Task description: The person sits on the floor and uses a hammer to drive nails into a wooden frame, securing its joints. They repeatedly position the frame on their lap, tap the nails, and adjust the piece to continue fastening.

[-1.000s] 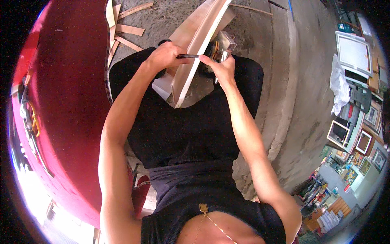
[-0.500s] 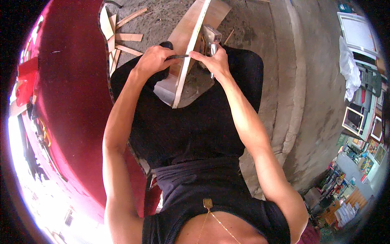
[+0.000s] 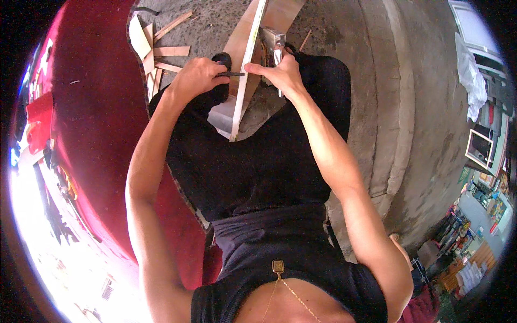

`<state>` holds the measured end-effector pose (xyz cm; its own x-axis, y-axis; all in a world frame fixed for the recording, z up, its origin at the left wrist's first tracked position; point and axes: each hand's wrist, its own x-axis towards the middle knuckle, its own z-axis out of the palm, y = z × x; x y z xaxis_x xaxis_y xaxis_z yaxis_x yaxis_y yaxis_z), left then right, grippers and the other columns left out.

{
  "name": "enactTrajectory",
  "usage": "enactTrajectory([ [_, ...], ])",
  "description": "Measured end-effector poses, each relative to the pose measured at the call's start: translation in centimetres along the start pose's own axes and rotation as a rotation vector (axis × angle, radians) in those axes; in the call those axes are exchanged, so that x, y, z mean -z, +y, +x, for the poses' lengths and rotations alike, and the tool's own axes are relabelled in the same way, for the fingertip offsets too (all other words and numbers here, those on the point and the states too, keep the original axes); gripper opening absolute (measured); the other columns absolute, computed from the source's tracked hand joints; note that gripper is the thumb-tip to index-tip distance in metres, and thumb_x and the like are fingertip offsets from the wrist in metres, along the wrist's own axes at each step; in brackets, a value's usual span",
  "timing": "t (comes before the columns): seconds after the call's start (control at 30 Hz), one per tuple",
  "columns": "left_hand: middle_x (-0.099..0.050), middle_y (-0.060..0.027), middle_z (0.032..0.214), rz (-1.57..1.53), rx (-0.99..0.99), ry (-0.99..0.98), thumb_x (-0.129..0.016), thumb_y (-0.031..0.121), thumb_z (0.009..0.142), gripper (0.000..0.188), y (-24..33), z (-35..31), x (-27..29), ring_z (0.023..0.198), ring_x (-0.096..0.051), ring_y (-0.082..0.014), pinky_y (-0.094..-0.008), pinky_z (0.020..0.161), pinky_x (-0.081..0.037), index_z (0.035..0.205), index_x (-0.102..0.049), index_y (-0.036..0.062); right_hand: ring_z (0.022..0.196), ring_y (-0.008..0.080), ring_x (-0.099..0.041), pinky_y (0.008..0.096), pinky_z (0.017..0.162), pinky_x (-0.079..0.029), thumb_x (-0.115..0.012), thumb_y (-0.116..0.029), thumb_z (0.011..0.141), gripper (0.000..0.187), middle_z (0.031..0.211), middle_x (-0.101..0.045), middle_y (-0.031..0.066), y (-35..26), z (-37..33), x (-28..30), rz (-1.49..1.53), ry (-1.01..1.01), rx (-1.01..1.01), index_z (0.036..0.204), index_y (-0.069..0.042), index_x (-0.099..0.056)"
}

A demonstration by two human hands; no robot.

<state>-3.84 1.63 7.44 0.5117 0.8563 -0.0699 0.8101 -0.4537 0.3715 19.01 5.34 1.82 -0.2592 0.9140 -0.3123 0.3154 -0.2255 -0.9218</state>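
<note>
A long panel with a narrow white edge (image 3: 249, 56) stands edge-on between my knees, running away from me. My left hand (image 3: 200, 75) is closed around a thin dark rod-like tool (image 3: 235, 74), whose tip meets the white edge from the left. On the other side, my right hand (image 3: 283, 74) grips a silver metal tool (image 3: 278, 56) that looks like a staple gun. Its thumb stretches left and presses against the panel edge near the rod's tip. The right fingers are mostly hidden behind the tool. A pale brown sheet (image 3: 243, 40) lies beyond and under the panel.
Several thin wood strips (image 3: 171, 51) lie on the rough concrete floor (image 3: 334, 32) at far left. A red cloth-like surface (image 3: 97, 107) runs along my left. White frames (image 3: 479, 148), a white plastic bag (image 3: 471, 81) and stacked goods line the right side.
The whole view has shifted slightly. Both hands keep their holds at the panel edge, and the right hand with the silver tool sits a little further left in the picture.
</note>
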Motion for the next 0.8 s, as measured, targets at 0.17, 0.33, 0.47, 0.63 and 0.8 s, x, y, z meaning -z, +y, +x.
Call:
enactTrajectory([
  [0.17, -0.065, -0.0136, 0.073, 0.042, -0.034, -0.053, -0.072, 0.025, 0.075, 0.020, -0.6, 0.3, 0.4, 0.069, -0.065, -0.0338, -0.0430, 0.063, -0.052, 0.079, -0.067, 0.0054, 0.097, 0.0213, -0.063, 0.0327, 0.088, -0.049, -0.090, -0.043, 0.054, 0.080, 0.105, -0.066, 0.0132, -1.0, -0.2, 0.4, -0.047, -0.039, -0.046, 0.113, 0.002, -0.061],
  [0.33, -0.065, -0.0133, 0.074, 0.140, -0.017, -0.186, -0.068, 0.028, 0.079, 0.022, -0.4, 1.1, 1.3, 0.071, -0.064, -0.0348, -0.0455, 0.066, -0.052, 0.082, -0.067, 0.0064, 0.098, 0.0240, -0.064, 0.0347, 0.089, -0.049, -0.089, -0.047, 0.052, 0.083, 0.107, -0.065, 0.0157, -1.3, -0.3, 0.6, -0.071, -0.025, -0.028, 0.113, 0.002, -0.061],
  [0.47, -0.066, -0.0127, 0.075, 0.247, 0.027, -0.246, -0.067, 0.033, 0.080, 0.026, 0.4, 1.4, 1.9, 0.072, -0.064, -0.0354, -0.0464, 0.067, -0.052, 0.082, -0.067, 0.0070, 0.095, 0.0291, -0.067, 0.0359, 0.086, -0.051, -0.089, -0.055, 0.044, 0.088, 0.102, -0.068, 0.0198, -1.6, -0.4, 0.6, -0.070, 0.003, -0.035, 0.106, 0.002, -0.064],
  [0.63, -0.065, -0.0139, 0.070, 0.310, 0.096, -0.186, -0.073, 0.027, 0.072, 0.021, 2.1, 1.4, 2.6, 0.072, -0.067, -0.0323, -0.0427, 0.065, -0.053, 0.078, -0.068, 0.0073, 0.095, 0.0298, -0.067, 0.0359, 0.085, -0.052, -0.088, -0.057, 0.042, 0.092, 0.102, -0.067, 0.0209, 0.0, 0.3, 0.2, -0.068, 0.016, -0.032, 0.105, 0.004, -0.064],
  [0.8, -0.065, -0.0145, 0.069, 0.389, 0.173, -0.208, -0.071, 0.025, 0.073, 0.017, 3.3, 1.7, 2.9, 0.069, -0.067, -0.0316, -0.0426, 0.063, -0.054, 0.076, -0.069, 0.0083, 0.102, 0.0264, -0.063, 0.0352, 0.091, -0.049, -0.090, -0.050, 0.048, 0.089, 0.108, -0.065, 0.0185, 0.1, 0.6, 0.3, -0.121, -0.038, -0.082, 0.115, 0.003, -0.060],
])
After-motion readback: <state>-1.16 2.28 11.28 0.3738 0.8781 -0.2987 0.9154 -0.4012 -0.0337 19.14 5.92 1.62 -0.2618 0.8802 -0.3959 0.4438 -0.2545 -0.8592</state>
